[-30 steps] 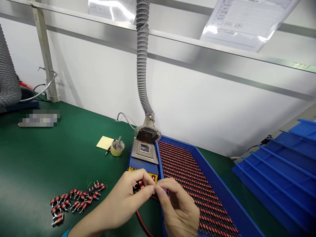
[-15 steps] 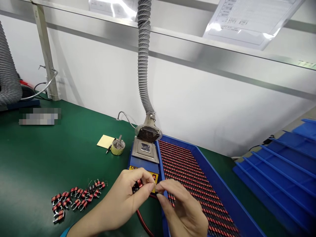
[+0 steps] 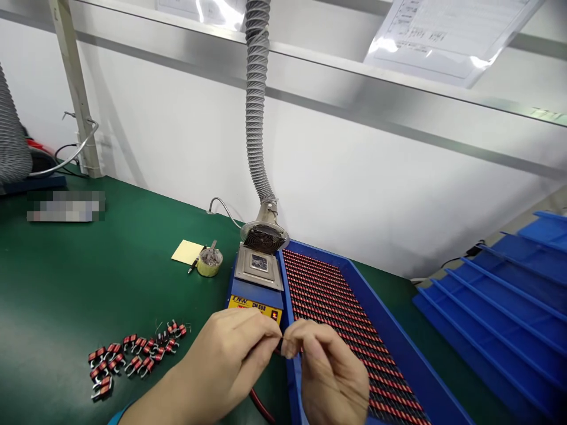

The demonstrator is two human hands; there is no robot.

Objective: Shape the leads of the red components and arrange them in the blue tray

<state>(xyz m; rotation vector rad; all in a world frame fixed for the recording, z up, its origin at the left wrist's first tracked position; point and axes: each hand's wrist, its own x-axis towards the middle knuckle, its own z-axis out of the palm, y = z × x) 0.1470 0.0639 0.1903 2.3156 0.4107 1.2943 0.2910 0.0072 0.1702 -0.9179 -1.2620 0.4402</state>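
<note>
My left hand (image 3: 228,354) and my right hand (image 3: 328,372) meet in front of the yellow panel of a small solder pot (image 3: 259,265). Their fingertips pinch a small dark component (image 3: 279,345) between them, and the fingers hide most of it. A loose heap of red-and-black coil components with bent wire legs (image 3: 137,354) lies on the green mat to the left of my left hand. A blue tray (image 3: 398,342) packed with rows of similar red-and-black parts runs beneath my right hand.
A ribbed grey fume hose (image 3: 256,100) drops to a round fan hood (image 3: 264,238) behind the pot. Nearby are a yellow note (image 3: 186,252), a pen (image 3: 192,266) and a small tin of scraps (image 3: 209,262). Stacked blue trays (image 3: 491,307) stand at right, and a red cable (image 3: 259,406) runs below.
My hands have come closer together, and the dark component is now more hidden between my fingertips. The whole view has shifted slightly.
</note>
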